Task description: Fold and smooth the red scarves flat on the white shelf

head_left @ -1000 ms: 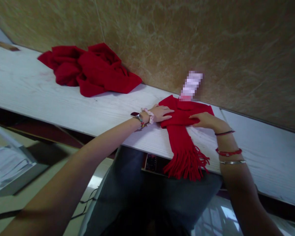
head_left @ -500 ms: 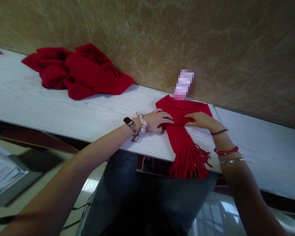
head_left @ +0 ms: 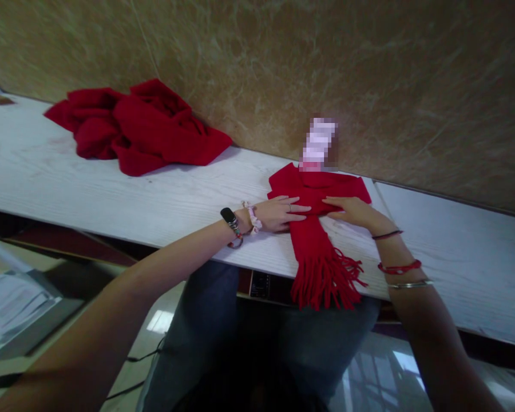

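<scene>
Left hand [head_left: 278,213] and right hand [head_left: 352,210] lie flat and unclenched on the folded red scarf [head_left: 311,237]; judged risk: the fringe [head_left: 324,281] overhanging the table [head_left: 175,200] below them may drag the fold askew.

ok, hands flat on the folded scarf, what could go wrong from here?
1. The fringe hangs past the table edge; it could drag the scarf loose once the left hand and right hand lift.
2. The scarf's far end sits by a blurred object at the wall; a push forward might knock it.
</scene>
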Demonstrator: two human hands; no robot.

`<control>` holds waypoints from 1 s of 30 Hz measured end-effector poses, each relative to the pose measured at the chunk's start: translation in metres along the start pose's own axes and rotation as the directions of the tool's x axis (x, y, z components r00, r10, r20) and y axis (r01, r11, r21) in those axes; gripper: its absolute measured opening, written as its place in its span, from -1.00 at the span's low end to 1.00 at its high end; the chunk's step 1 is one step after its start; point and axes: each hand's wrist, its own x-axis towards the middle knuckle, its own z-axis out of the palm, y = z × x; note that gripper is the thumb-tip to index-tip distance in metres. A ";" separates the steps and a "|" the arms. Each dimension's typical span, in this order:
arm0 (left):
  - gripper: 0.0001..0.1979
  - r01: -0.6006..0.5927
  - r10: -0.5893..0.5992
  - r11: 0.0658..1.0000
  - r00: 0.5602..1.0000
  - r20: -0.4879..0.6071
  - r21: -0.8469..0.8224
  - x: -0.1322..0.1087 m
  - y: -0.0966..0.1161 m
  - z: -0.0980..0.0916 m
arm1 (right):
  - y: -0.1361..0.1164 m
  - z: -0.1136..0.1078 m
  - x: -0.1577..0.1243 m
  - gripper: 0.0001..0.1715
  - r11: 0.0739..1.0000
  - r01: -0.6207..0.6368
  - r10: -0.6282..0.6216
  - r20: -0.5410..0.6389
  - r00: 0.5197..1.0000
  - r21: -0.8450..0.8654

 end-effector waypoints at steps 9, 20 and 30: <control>-0.42 0.006 -0.004 0.999 0.998 0.064 -0.044 -0.018 -0.001 -0.008 | -0.002 0.001 -0.001 -0.37 0.997 -0.082 0.080 0.117 0.990 0.014; -0.44 0.066 -0.037 0.978 0.988 0.148 -0.199 -0.022 0.004 -0.009 | -0.011 0.003 -0.002 -0.35 0.994 0.004 -0.014 0.091 0.996 0.109; -0.47 0.259 -0.381 0.885 0.881 -0.281 -0.387 -0.023 -0.032 -0.001 | -0.024 0.009 0.008 -0.47 0.975 0.083 -0.099 0.068 0.993 0.206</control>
